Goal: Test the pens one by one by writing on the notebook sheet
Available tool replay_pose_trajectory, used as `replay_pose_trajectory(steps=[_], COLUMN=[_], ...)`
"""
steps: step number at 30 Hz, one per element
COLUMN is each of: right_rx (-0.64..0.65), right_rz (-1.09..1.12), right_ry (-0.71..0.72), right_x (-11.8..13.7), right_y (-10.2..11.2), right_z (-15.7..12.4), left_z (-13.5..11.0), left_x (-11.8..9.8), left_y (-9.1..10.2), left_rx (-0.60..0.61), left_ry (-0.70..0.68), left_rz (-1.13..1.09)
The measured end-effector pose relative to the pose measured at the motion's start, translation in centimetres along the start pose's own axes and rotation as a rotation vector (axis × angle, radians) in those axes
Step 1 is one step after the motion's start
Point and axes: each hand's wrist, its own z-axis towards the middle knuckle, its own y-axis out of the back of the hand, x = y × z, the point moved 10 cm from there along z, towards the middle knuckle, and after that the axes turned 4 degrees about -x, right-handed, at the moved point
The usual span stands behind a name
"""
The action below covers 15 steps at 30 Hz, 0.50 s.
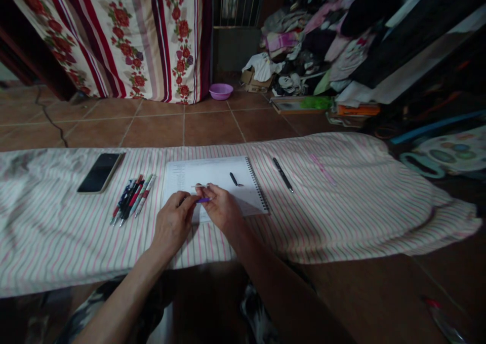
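Both the left hand (171,223) and the right hand (223,208) meet over the near part of the notebook (208,167), with a purple piece (203,200) between them. The left thumb and fingers seem to pinch its left end; the right fingers are curled around the other end, and a thin pale rod (198,186) juts from their tips. How firmly each is gripped is too small to tell. To handle these slim parts well, I would hold them low over the notebook, where a dropped bit should show up, pinch close to the ends, and move them along one straight line, since a sideways push could bend the rod. The small black part (233,179) lies on the notebook near the spiral, and the right hand could easily knock it. The black pen (283,174) and pink pen (322,169) lie farther right on the cloth (341,207), the pens (132,198) and phone (99,173) to the left, out of the way.
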Motion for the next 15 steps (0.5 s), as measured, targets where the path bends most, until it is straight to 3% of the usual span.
replay_pose_trajectory(steps=[10,15], right_rx=[-0.083,-0.006], right_rz=[0.094,0.044], right_ry=[-0.015,0.059], right_x=[0.09,0.55], right_y=[0.18,-0.18], right_z=[-0.25,-0.07], left_z=[-0.13,-0.08], left_x=[0.73,0.57], left_y=[0.08,0.42], left_rx=[0.004,-0.019], left_ry=[0.04,0.009], left_rz=[-0.018,-0.005])
